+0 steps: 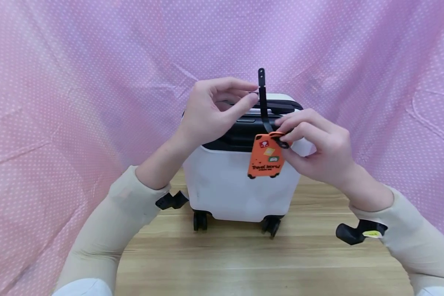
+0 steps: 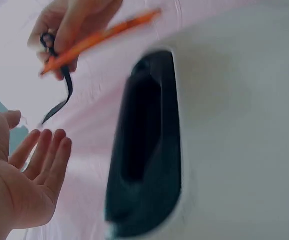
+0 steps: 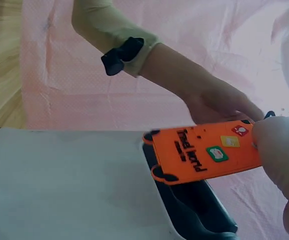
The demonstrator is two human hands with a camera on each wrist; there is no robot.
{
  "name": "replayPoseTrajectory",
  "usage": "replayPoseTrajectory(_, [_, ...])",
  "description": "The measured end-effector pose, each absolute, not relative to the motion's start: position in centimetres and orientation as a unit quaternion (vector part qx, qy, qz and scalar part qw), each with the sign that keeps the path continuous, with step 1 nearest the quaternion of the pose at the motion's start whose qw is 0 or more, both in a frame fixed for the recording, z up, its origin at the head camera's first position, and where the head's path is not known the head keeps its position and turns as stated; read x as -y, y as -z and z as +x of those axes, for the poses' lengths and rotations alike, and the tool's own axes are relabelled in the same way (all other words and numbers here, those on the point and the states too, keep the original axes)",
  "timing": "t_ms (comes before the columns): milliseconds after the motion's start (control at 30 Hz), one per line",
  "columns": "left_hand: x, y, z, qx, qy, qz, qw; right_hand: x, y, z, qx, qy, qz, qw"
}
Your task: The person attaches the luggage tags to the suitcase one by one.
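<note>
An orange suitcase-shaped luggage tag [image 1: 265, 160] with printed patches hangs in front of a white suitcase [image 1: 237, 185]. My right hand [image 1: 320, 144] pinches the tag at its top corner, by the black loop. From there the tag's black strap [image 1: 263, 102] rises with its holed end up. Close to the strap, on its left, is my left hand [image 1: 211, 109], thumb and fingers apart. In the left wrist view the left hand [image 2: 27, 185] has nothing in it, and the strap's tip ends a little above its fingertips. The tag [image 3: 204, 152] partly hides the suitcase's black handle recess [image 3: 204, 210].
The suitcase stands upright on its black wheels [image 1: 271, 225] on a wood-grain surface [image 1: 244, 263]. A pink dotted cloth [image 1: 114, 49] hangs behind and at the sides. Each sleeve carries a black wrist mount [image 1: 172, 200].
</note>
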State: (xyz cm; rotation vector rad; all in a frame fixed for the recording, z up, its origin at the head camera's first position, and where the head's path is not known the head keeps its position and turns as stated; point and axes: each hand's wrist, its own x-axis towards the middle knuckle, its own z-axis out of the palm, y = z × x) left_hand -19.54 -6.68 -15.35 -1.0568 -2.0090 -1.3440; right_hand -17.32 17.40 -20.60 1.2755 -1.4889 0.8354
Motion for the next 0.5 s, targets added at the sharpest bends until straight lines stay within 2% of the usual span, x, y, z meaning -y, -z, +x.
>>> replayPoseTrajectory(167, [8.8, 15.4, -21.1, 0.775, 0.450, -0.351, 0.273, -18.9, 19.9, -17.8, 0.609, -0.397, 0.537, 0.428])
replayPoseTrajectory(300, [10.5, 15.9, -22.7, 0.813, 0.396, -0.313, 0.289, -20.4, 19.7, -18.4, 0.593, -0.458, 0.560, 0.354])
replayPoseTrajectory(400, [11.4, 16.5, -23.8, 0.839, 0.359, -0.293, 0.285, -21.4, 19.7, -18.8, 0.584, -0.506, 0.562, 0.296])
replayPoseTrajectory(500, [12.0, 17.0, -24.5, 0.855, 0.335, -0.282, 0.277, -22.2, 19.6, -19.1, 0.598, -0.526, 0.539, 0.274])
